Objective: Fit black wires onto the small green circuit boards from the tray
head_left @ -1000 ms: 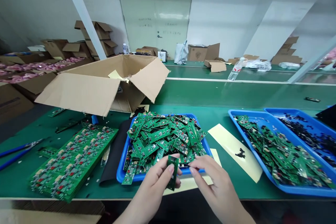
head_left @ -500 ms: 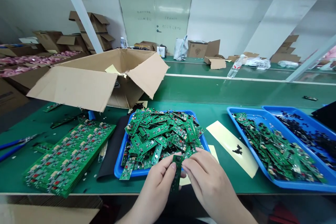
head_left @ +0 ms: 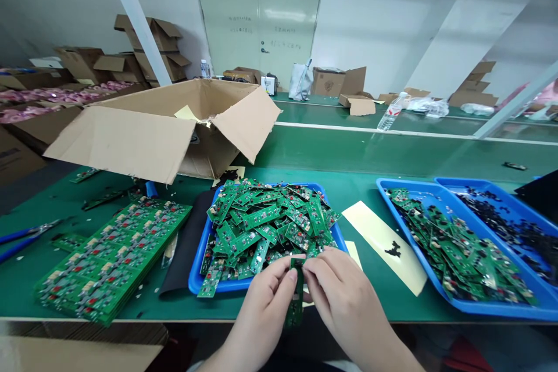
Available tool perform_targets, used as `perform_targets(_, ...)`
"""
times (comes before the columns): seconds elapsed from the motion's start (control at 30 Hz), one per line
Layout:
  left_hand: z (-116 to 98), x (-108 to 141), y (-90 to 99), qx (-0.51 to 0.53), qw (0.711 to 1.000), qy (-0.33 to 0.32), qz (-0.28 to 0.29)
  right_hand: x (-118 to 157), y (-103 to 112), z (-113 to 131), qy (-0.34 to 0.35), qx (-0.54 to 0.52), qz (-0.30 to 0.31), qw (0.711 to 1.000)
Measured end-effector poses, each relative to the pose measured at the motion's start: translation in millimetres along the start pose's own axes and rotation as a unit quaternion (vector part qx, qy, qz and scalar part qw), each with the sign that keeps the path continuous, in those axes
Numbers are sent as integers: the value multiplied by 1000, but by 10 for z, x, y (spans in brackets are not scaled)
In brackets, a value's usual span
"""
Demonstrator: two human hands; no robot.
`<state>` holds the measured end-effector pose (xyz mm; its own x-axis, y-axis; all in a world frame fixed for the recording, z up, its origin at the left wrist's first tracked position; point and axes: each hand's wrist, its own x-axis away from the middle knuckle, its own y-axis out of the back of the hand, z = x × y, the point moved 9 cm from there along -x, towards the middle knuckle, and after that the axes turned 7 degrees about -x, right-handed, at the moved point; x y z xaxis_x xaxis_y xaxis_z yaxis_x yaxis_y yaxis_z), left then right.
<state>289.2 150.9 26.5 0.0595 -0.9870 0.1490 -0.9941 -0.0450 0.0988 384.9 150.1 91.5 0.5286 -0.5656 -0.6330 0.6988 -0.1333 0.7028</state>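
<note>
A narrow green circuit board (head_left: 296, 296) stands upright between my hands at the table's front edge. My left hand (head_left: 268, 302) is closed on it, the thumb lying along its face. My right hand (head_left: 344, 296) is closed too, fingertips pinched against the board's right edge near the top; whatever they grip there is hidden. Just beyond lies a blue tray (head_left: 198, 270) heaped with small green circuit boards (head_left: 261, 218). To the right, a pale yellow strip (head_left: 370, 224) carries a few small black pieces (head_left: 393, 249).
Stacked board panels (head_left: 117, 256) and blue-handled pliers (head_left: 26, 238) lie left. An open cardboard box (head_left: 126, 139) stands behind them. On the right are a blue tray (head_left: 462, 302) of boards and another of black parts (head_left: 518, 232). A water bottle (head_left: 392, 111) stands farther back.
Both hands keep their grip on the board, which has turned and shifted slightly. The right fingers have drawn in closer to its top edge. The view has moved a little.
</note>
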Motion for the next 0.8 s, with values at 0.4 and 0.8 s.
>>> perform_targets(0.4, 7, -28, -2, -12, 1000, -14, -19, 15, -42, -3, -4, 10, 2, 1000)
perform_targets(0.8, 142, -95, -53, -20, 1000, -7, -5, 33, 11, -74, -71, 25, -41, 996)
